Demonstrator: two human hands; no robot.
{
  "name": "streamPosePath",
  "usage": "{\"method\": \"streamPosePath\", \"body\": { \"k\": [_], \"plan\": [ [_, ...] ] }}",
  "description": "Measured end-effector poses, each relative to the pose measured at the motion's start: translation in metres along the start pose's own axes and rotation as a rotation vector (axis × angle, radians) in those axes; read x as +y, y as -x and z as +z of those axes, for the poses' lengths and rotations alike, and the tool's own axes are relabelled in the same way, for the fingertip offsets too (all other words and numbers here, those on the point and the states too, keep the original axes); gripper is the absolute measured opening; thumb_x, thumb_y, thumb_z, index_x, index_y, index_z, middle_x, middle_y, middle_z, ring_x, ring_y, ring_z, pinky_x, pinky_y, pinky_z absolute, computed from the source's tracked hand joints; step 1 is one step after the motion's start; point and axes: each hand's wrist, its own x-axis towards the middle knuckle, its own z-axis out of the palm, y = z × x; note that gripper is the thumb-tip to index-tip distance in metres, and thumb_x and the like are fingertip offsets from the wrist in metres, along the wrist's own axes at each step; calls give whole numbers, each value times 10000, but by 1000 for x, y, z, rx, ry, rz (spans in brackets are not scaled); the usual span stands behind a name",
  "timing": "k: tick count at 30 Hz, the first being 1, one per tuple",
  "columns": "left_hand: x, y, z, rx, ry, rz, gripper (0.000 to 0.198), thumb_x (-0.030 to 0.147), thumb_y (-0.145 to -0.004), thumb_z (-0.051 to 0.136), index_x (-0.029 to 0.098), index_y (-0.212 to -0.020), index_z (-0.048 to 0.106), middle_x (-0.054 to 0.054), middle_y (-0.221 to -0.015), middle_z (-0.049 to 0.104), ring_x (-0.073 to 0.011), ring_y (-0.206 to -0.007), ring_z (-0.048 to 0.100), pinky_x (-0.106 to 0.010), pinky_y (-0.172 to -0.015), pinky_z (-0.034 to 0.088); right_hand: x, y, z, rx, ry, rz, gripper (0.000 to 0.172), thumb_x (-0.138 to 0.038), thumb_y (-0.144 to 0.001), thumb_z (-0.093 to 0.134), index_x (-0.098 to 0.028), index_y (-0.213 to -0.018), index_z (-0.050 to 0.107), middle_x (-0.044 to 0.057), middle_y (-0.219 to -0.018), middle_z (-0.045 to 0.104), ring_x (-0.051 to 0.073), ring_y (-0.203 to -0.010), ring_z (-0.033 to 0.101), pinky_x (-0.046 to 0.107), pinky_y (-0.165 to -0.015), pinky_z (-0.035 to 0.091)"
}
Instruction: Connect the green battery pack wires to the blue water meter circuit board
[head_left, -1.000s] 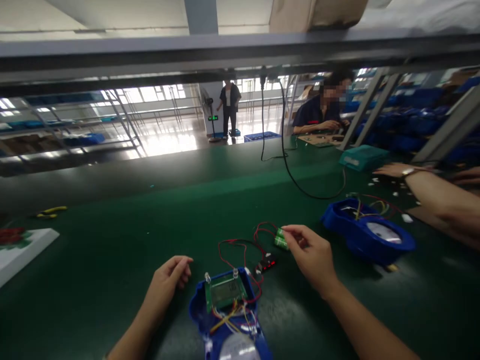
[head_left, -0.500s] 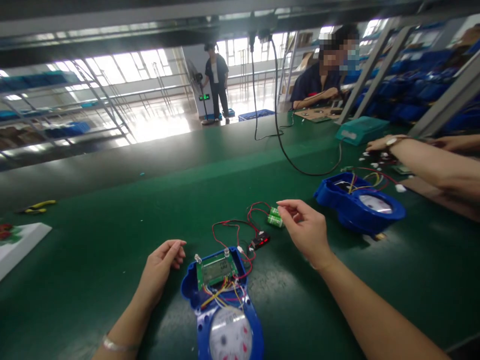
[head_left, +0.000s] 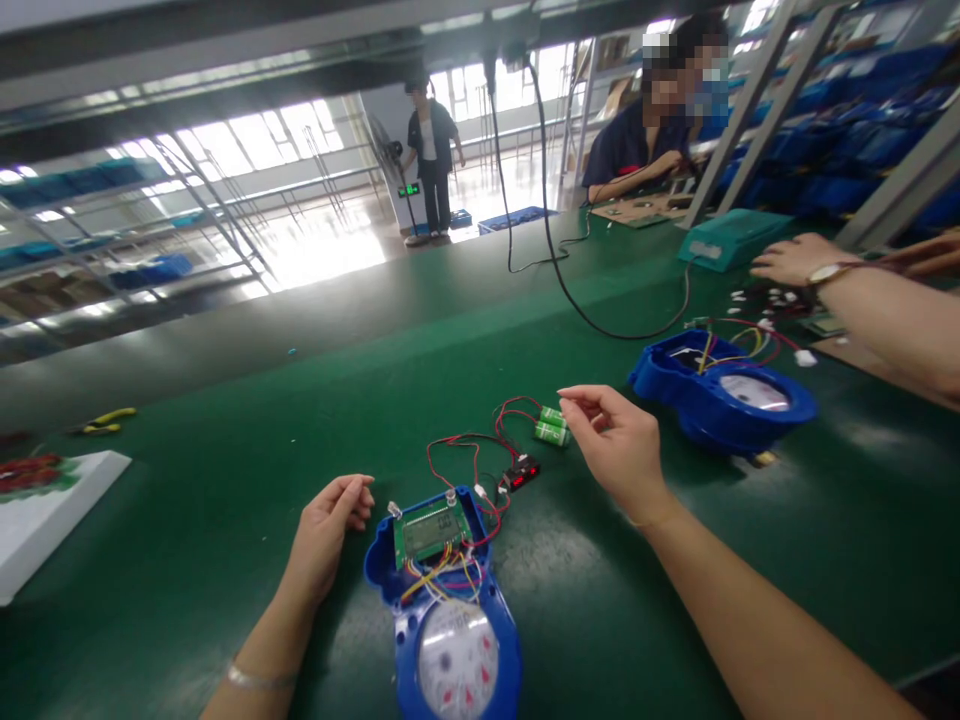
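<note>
Slightly withdrawn, right hand [head_left: 619, 450] seems released, green batteries [head_left: 553, 427] just beside its loosely pinched fingertips.

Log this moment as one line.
right hand: at green batteries | left hand: resting beside blue meter | green board: wired

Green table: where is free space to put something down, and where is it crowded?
Bare green table lies between the yellow pliers, white board and left hand. Crowded: wires and green batteries from the blue meter past the right hand to the second meter.
</note>
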Motion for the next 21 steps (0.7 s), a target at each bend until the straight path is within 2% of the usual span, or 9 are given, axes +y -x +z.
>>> {"method": "streamPosePath", "body": {
  "k": [21],
  "plan": [
    [-1, 1, -2, 4, 20, -18, 518, 619, -748, 743, 153, -965, 682, -10, -757, 605, -113, -665, 516, -158, -558, 433, -1, 1, 0, -23, -3, -15, 118, -263, -895, 636, -189, -919, 725, -29, -709, 657, 85, -503, 505, 227, -499, 407]
  ]
}}
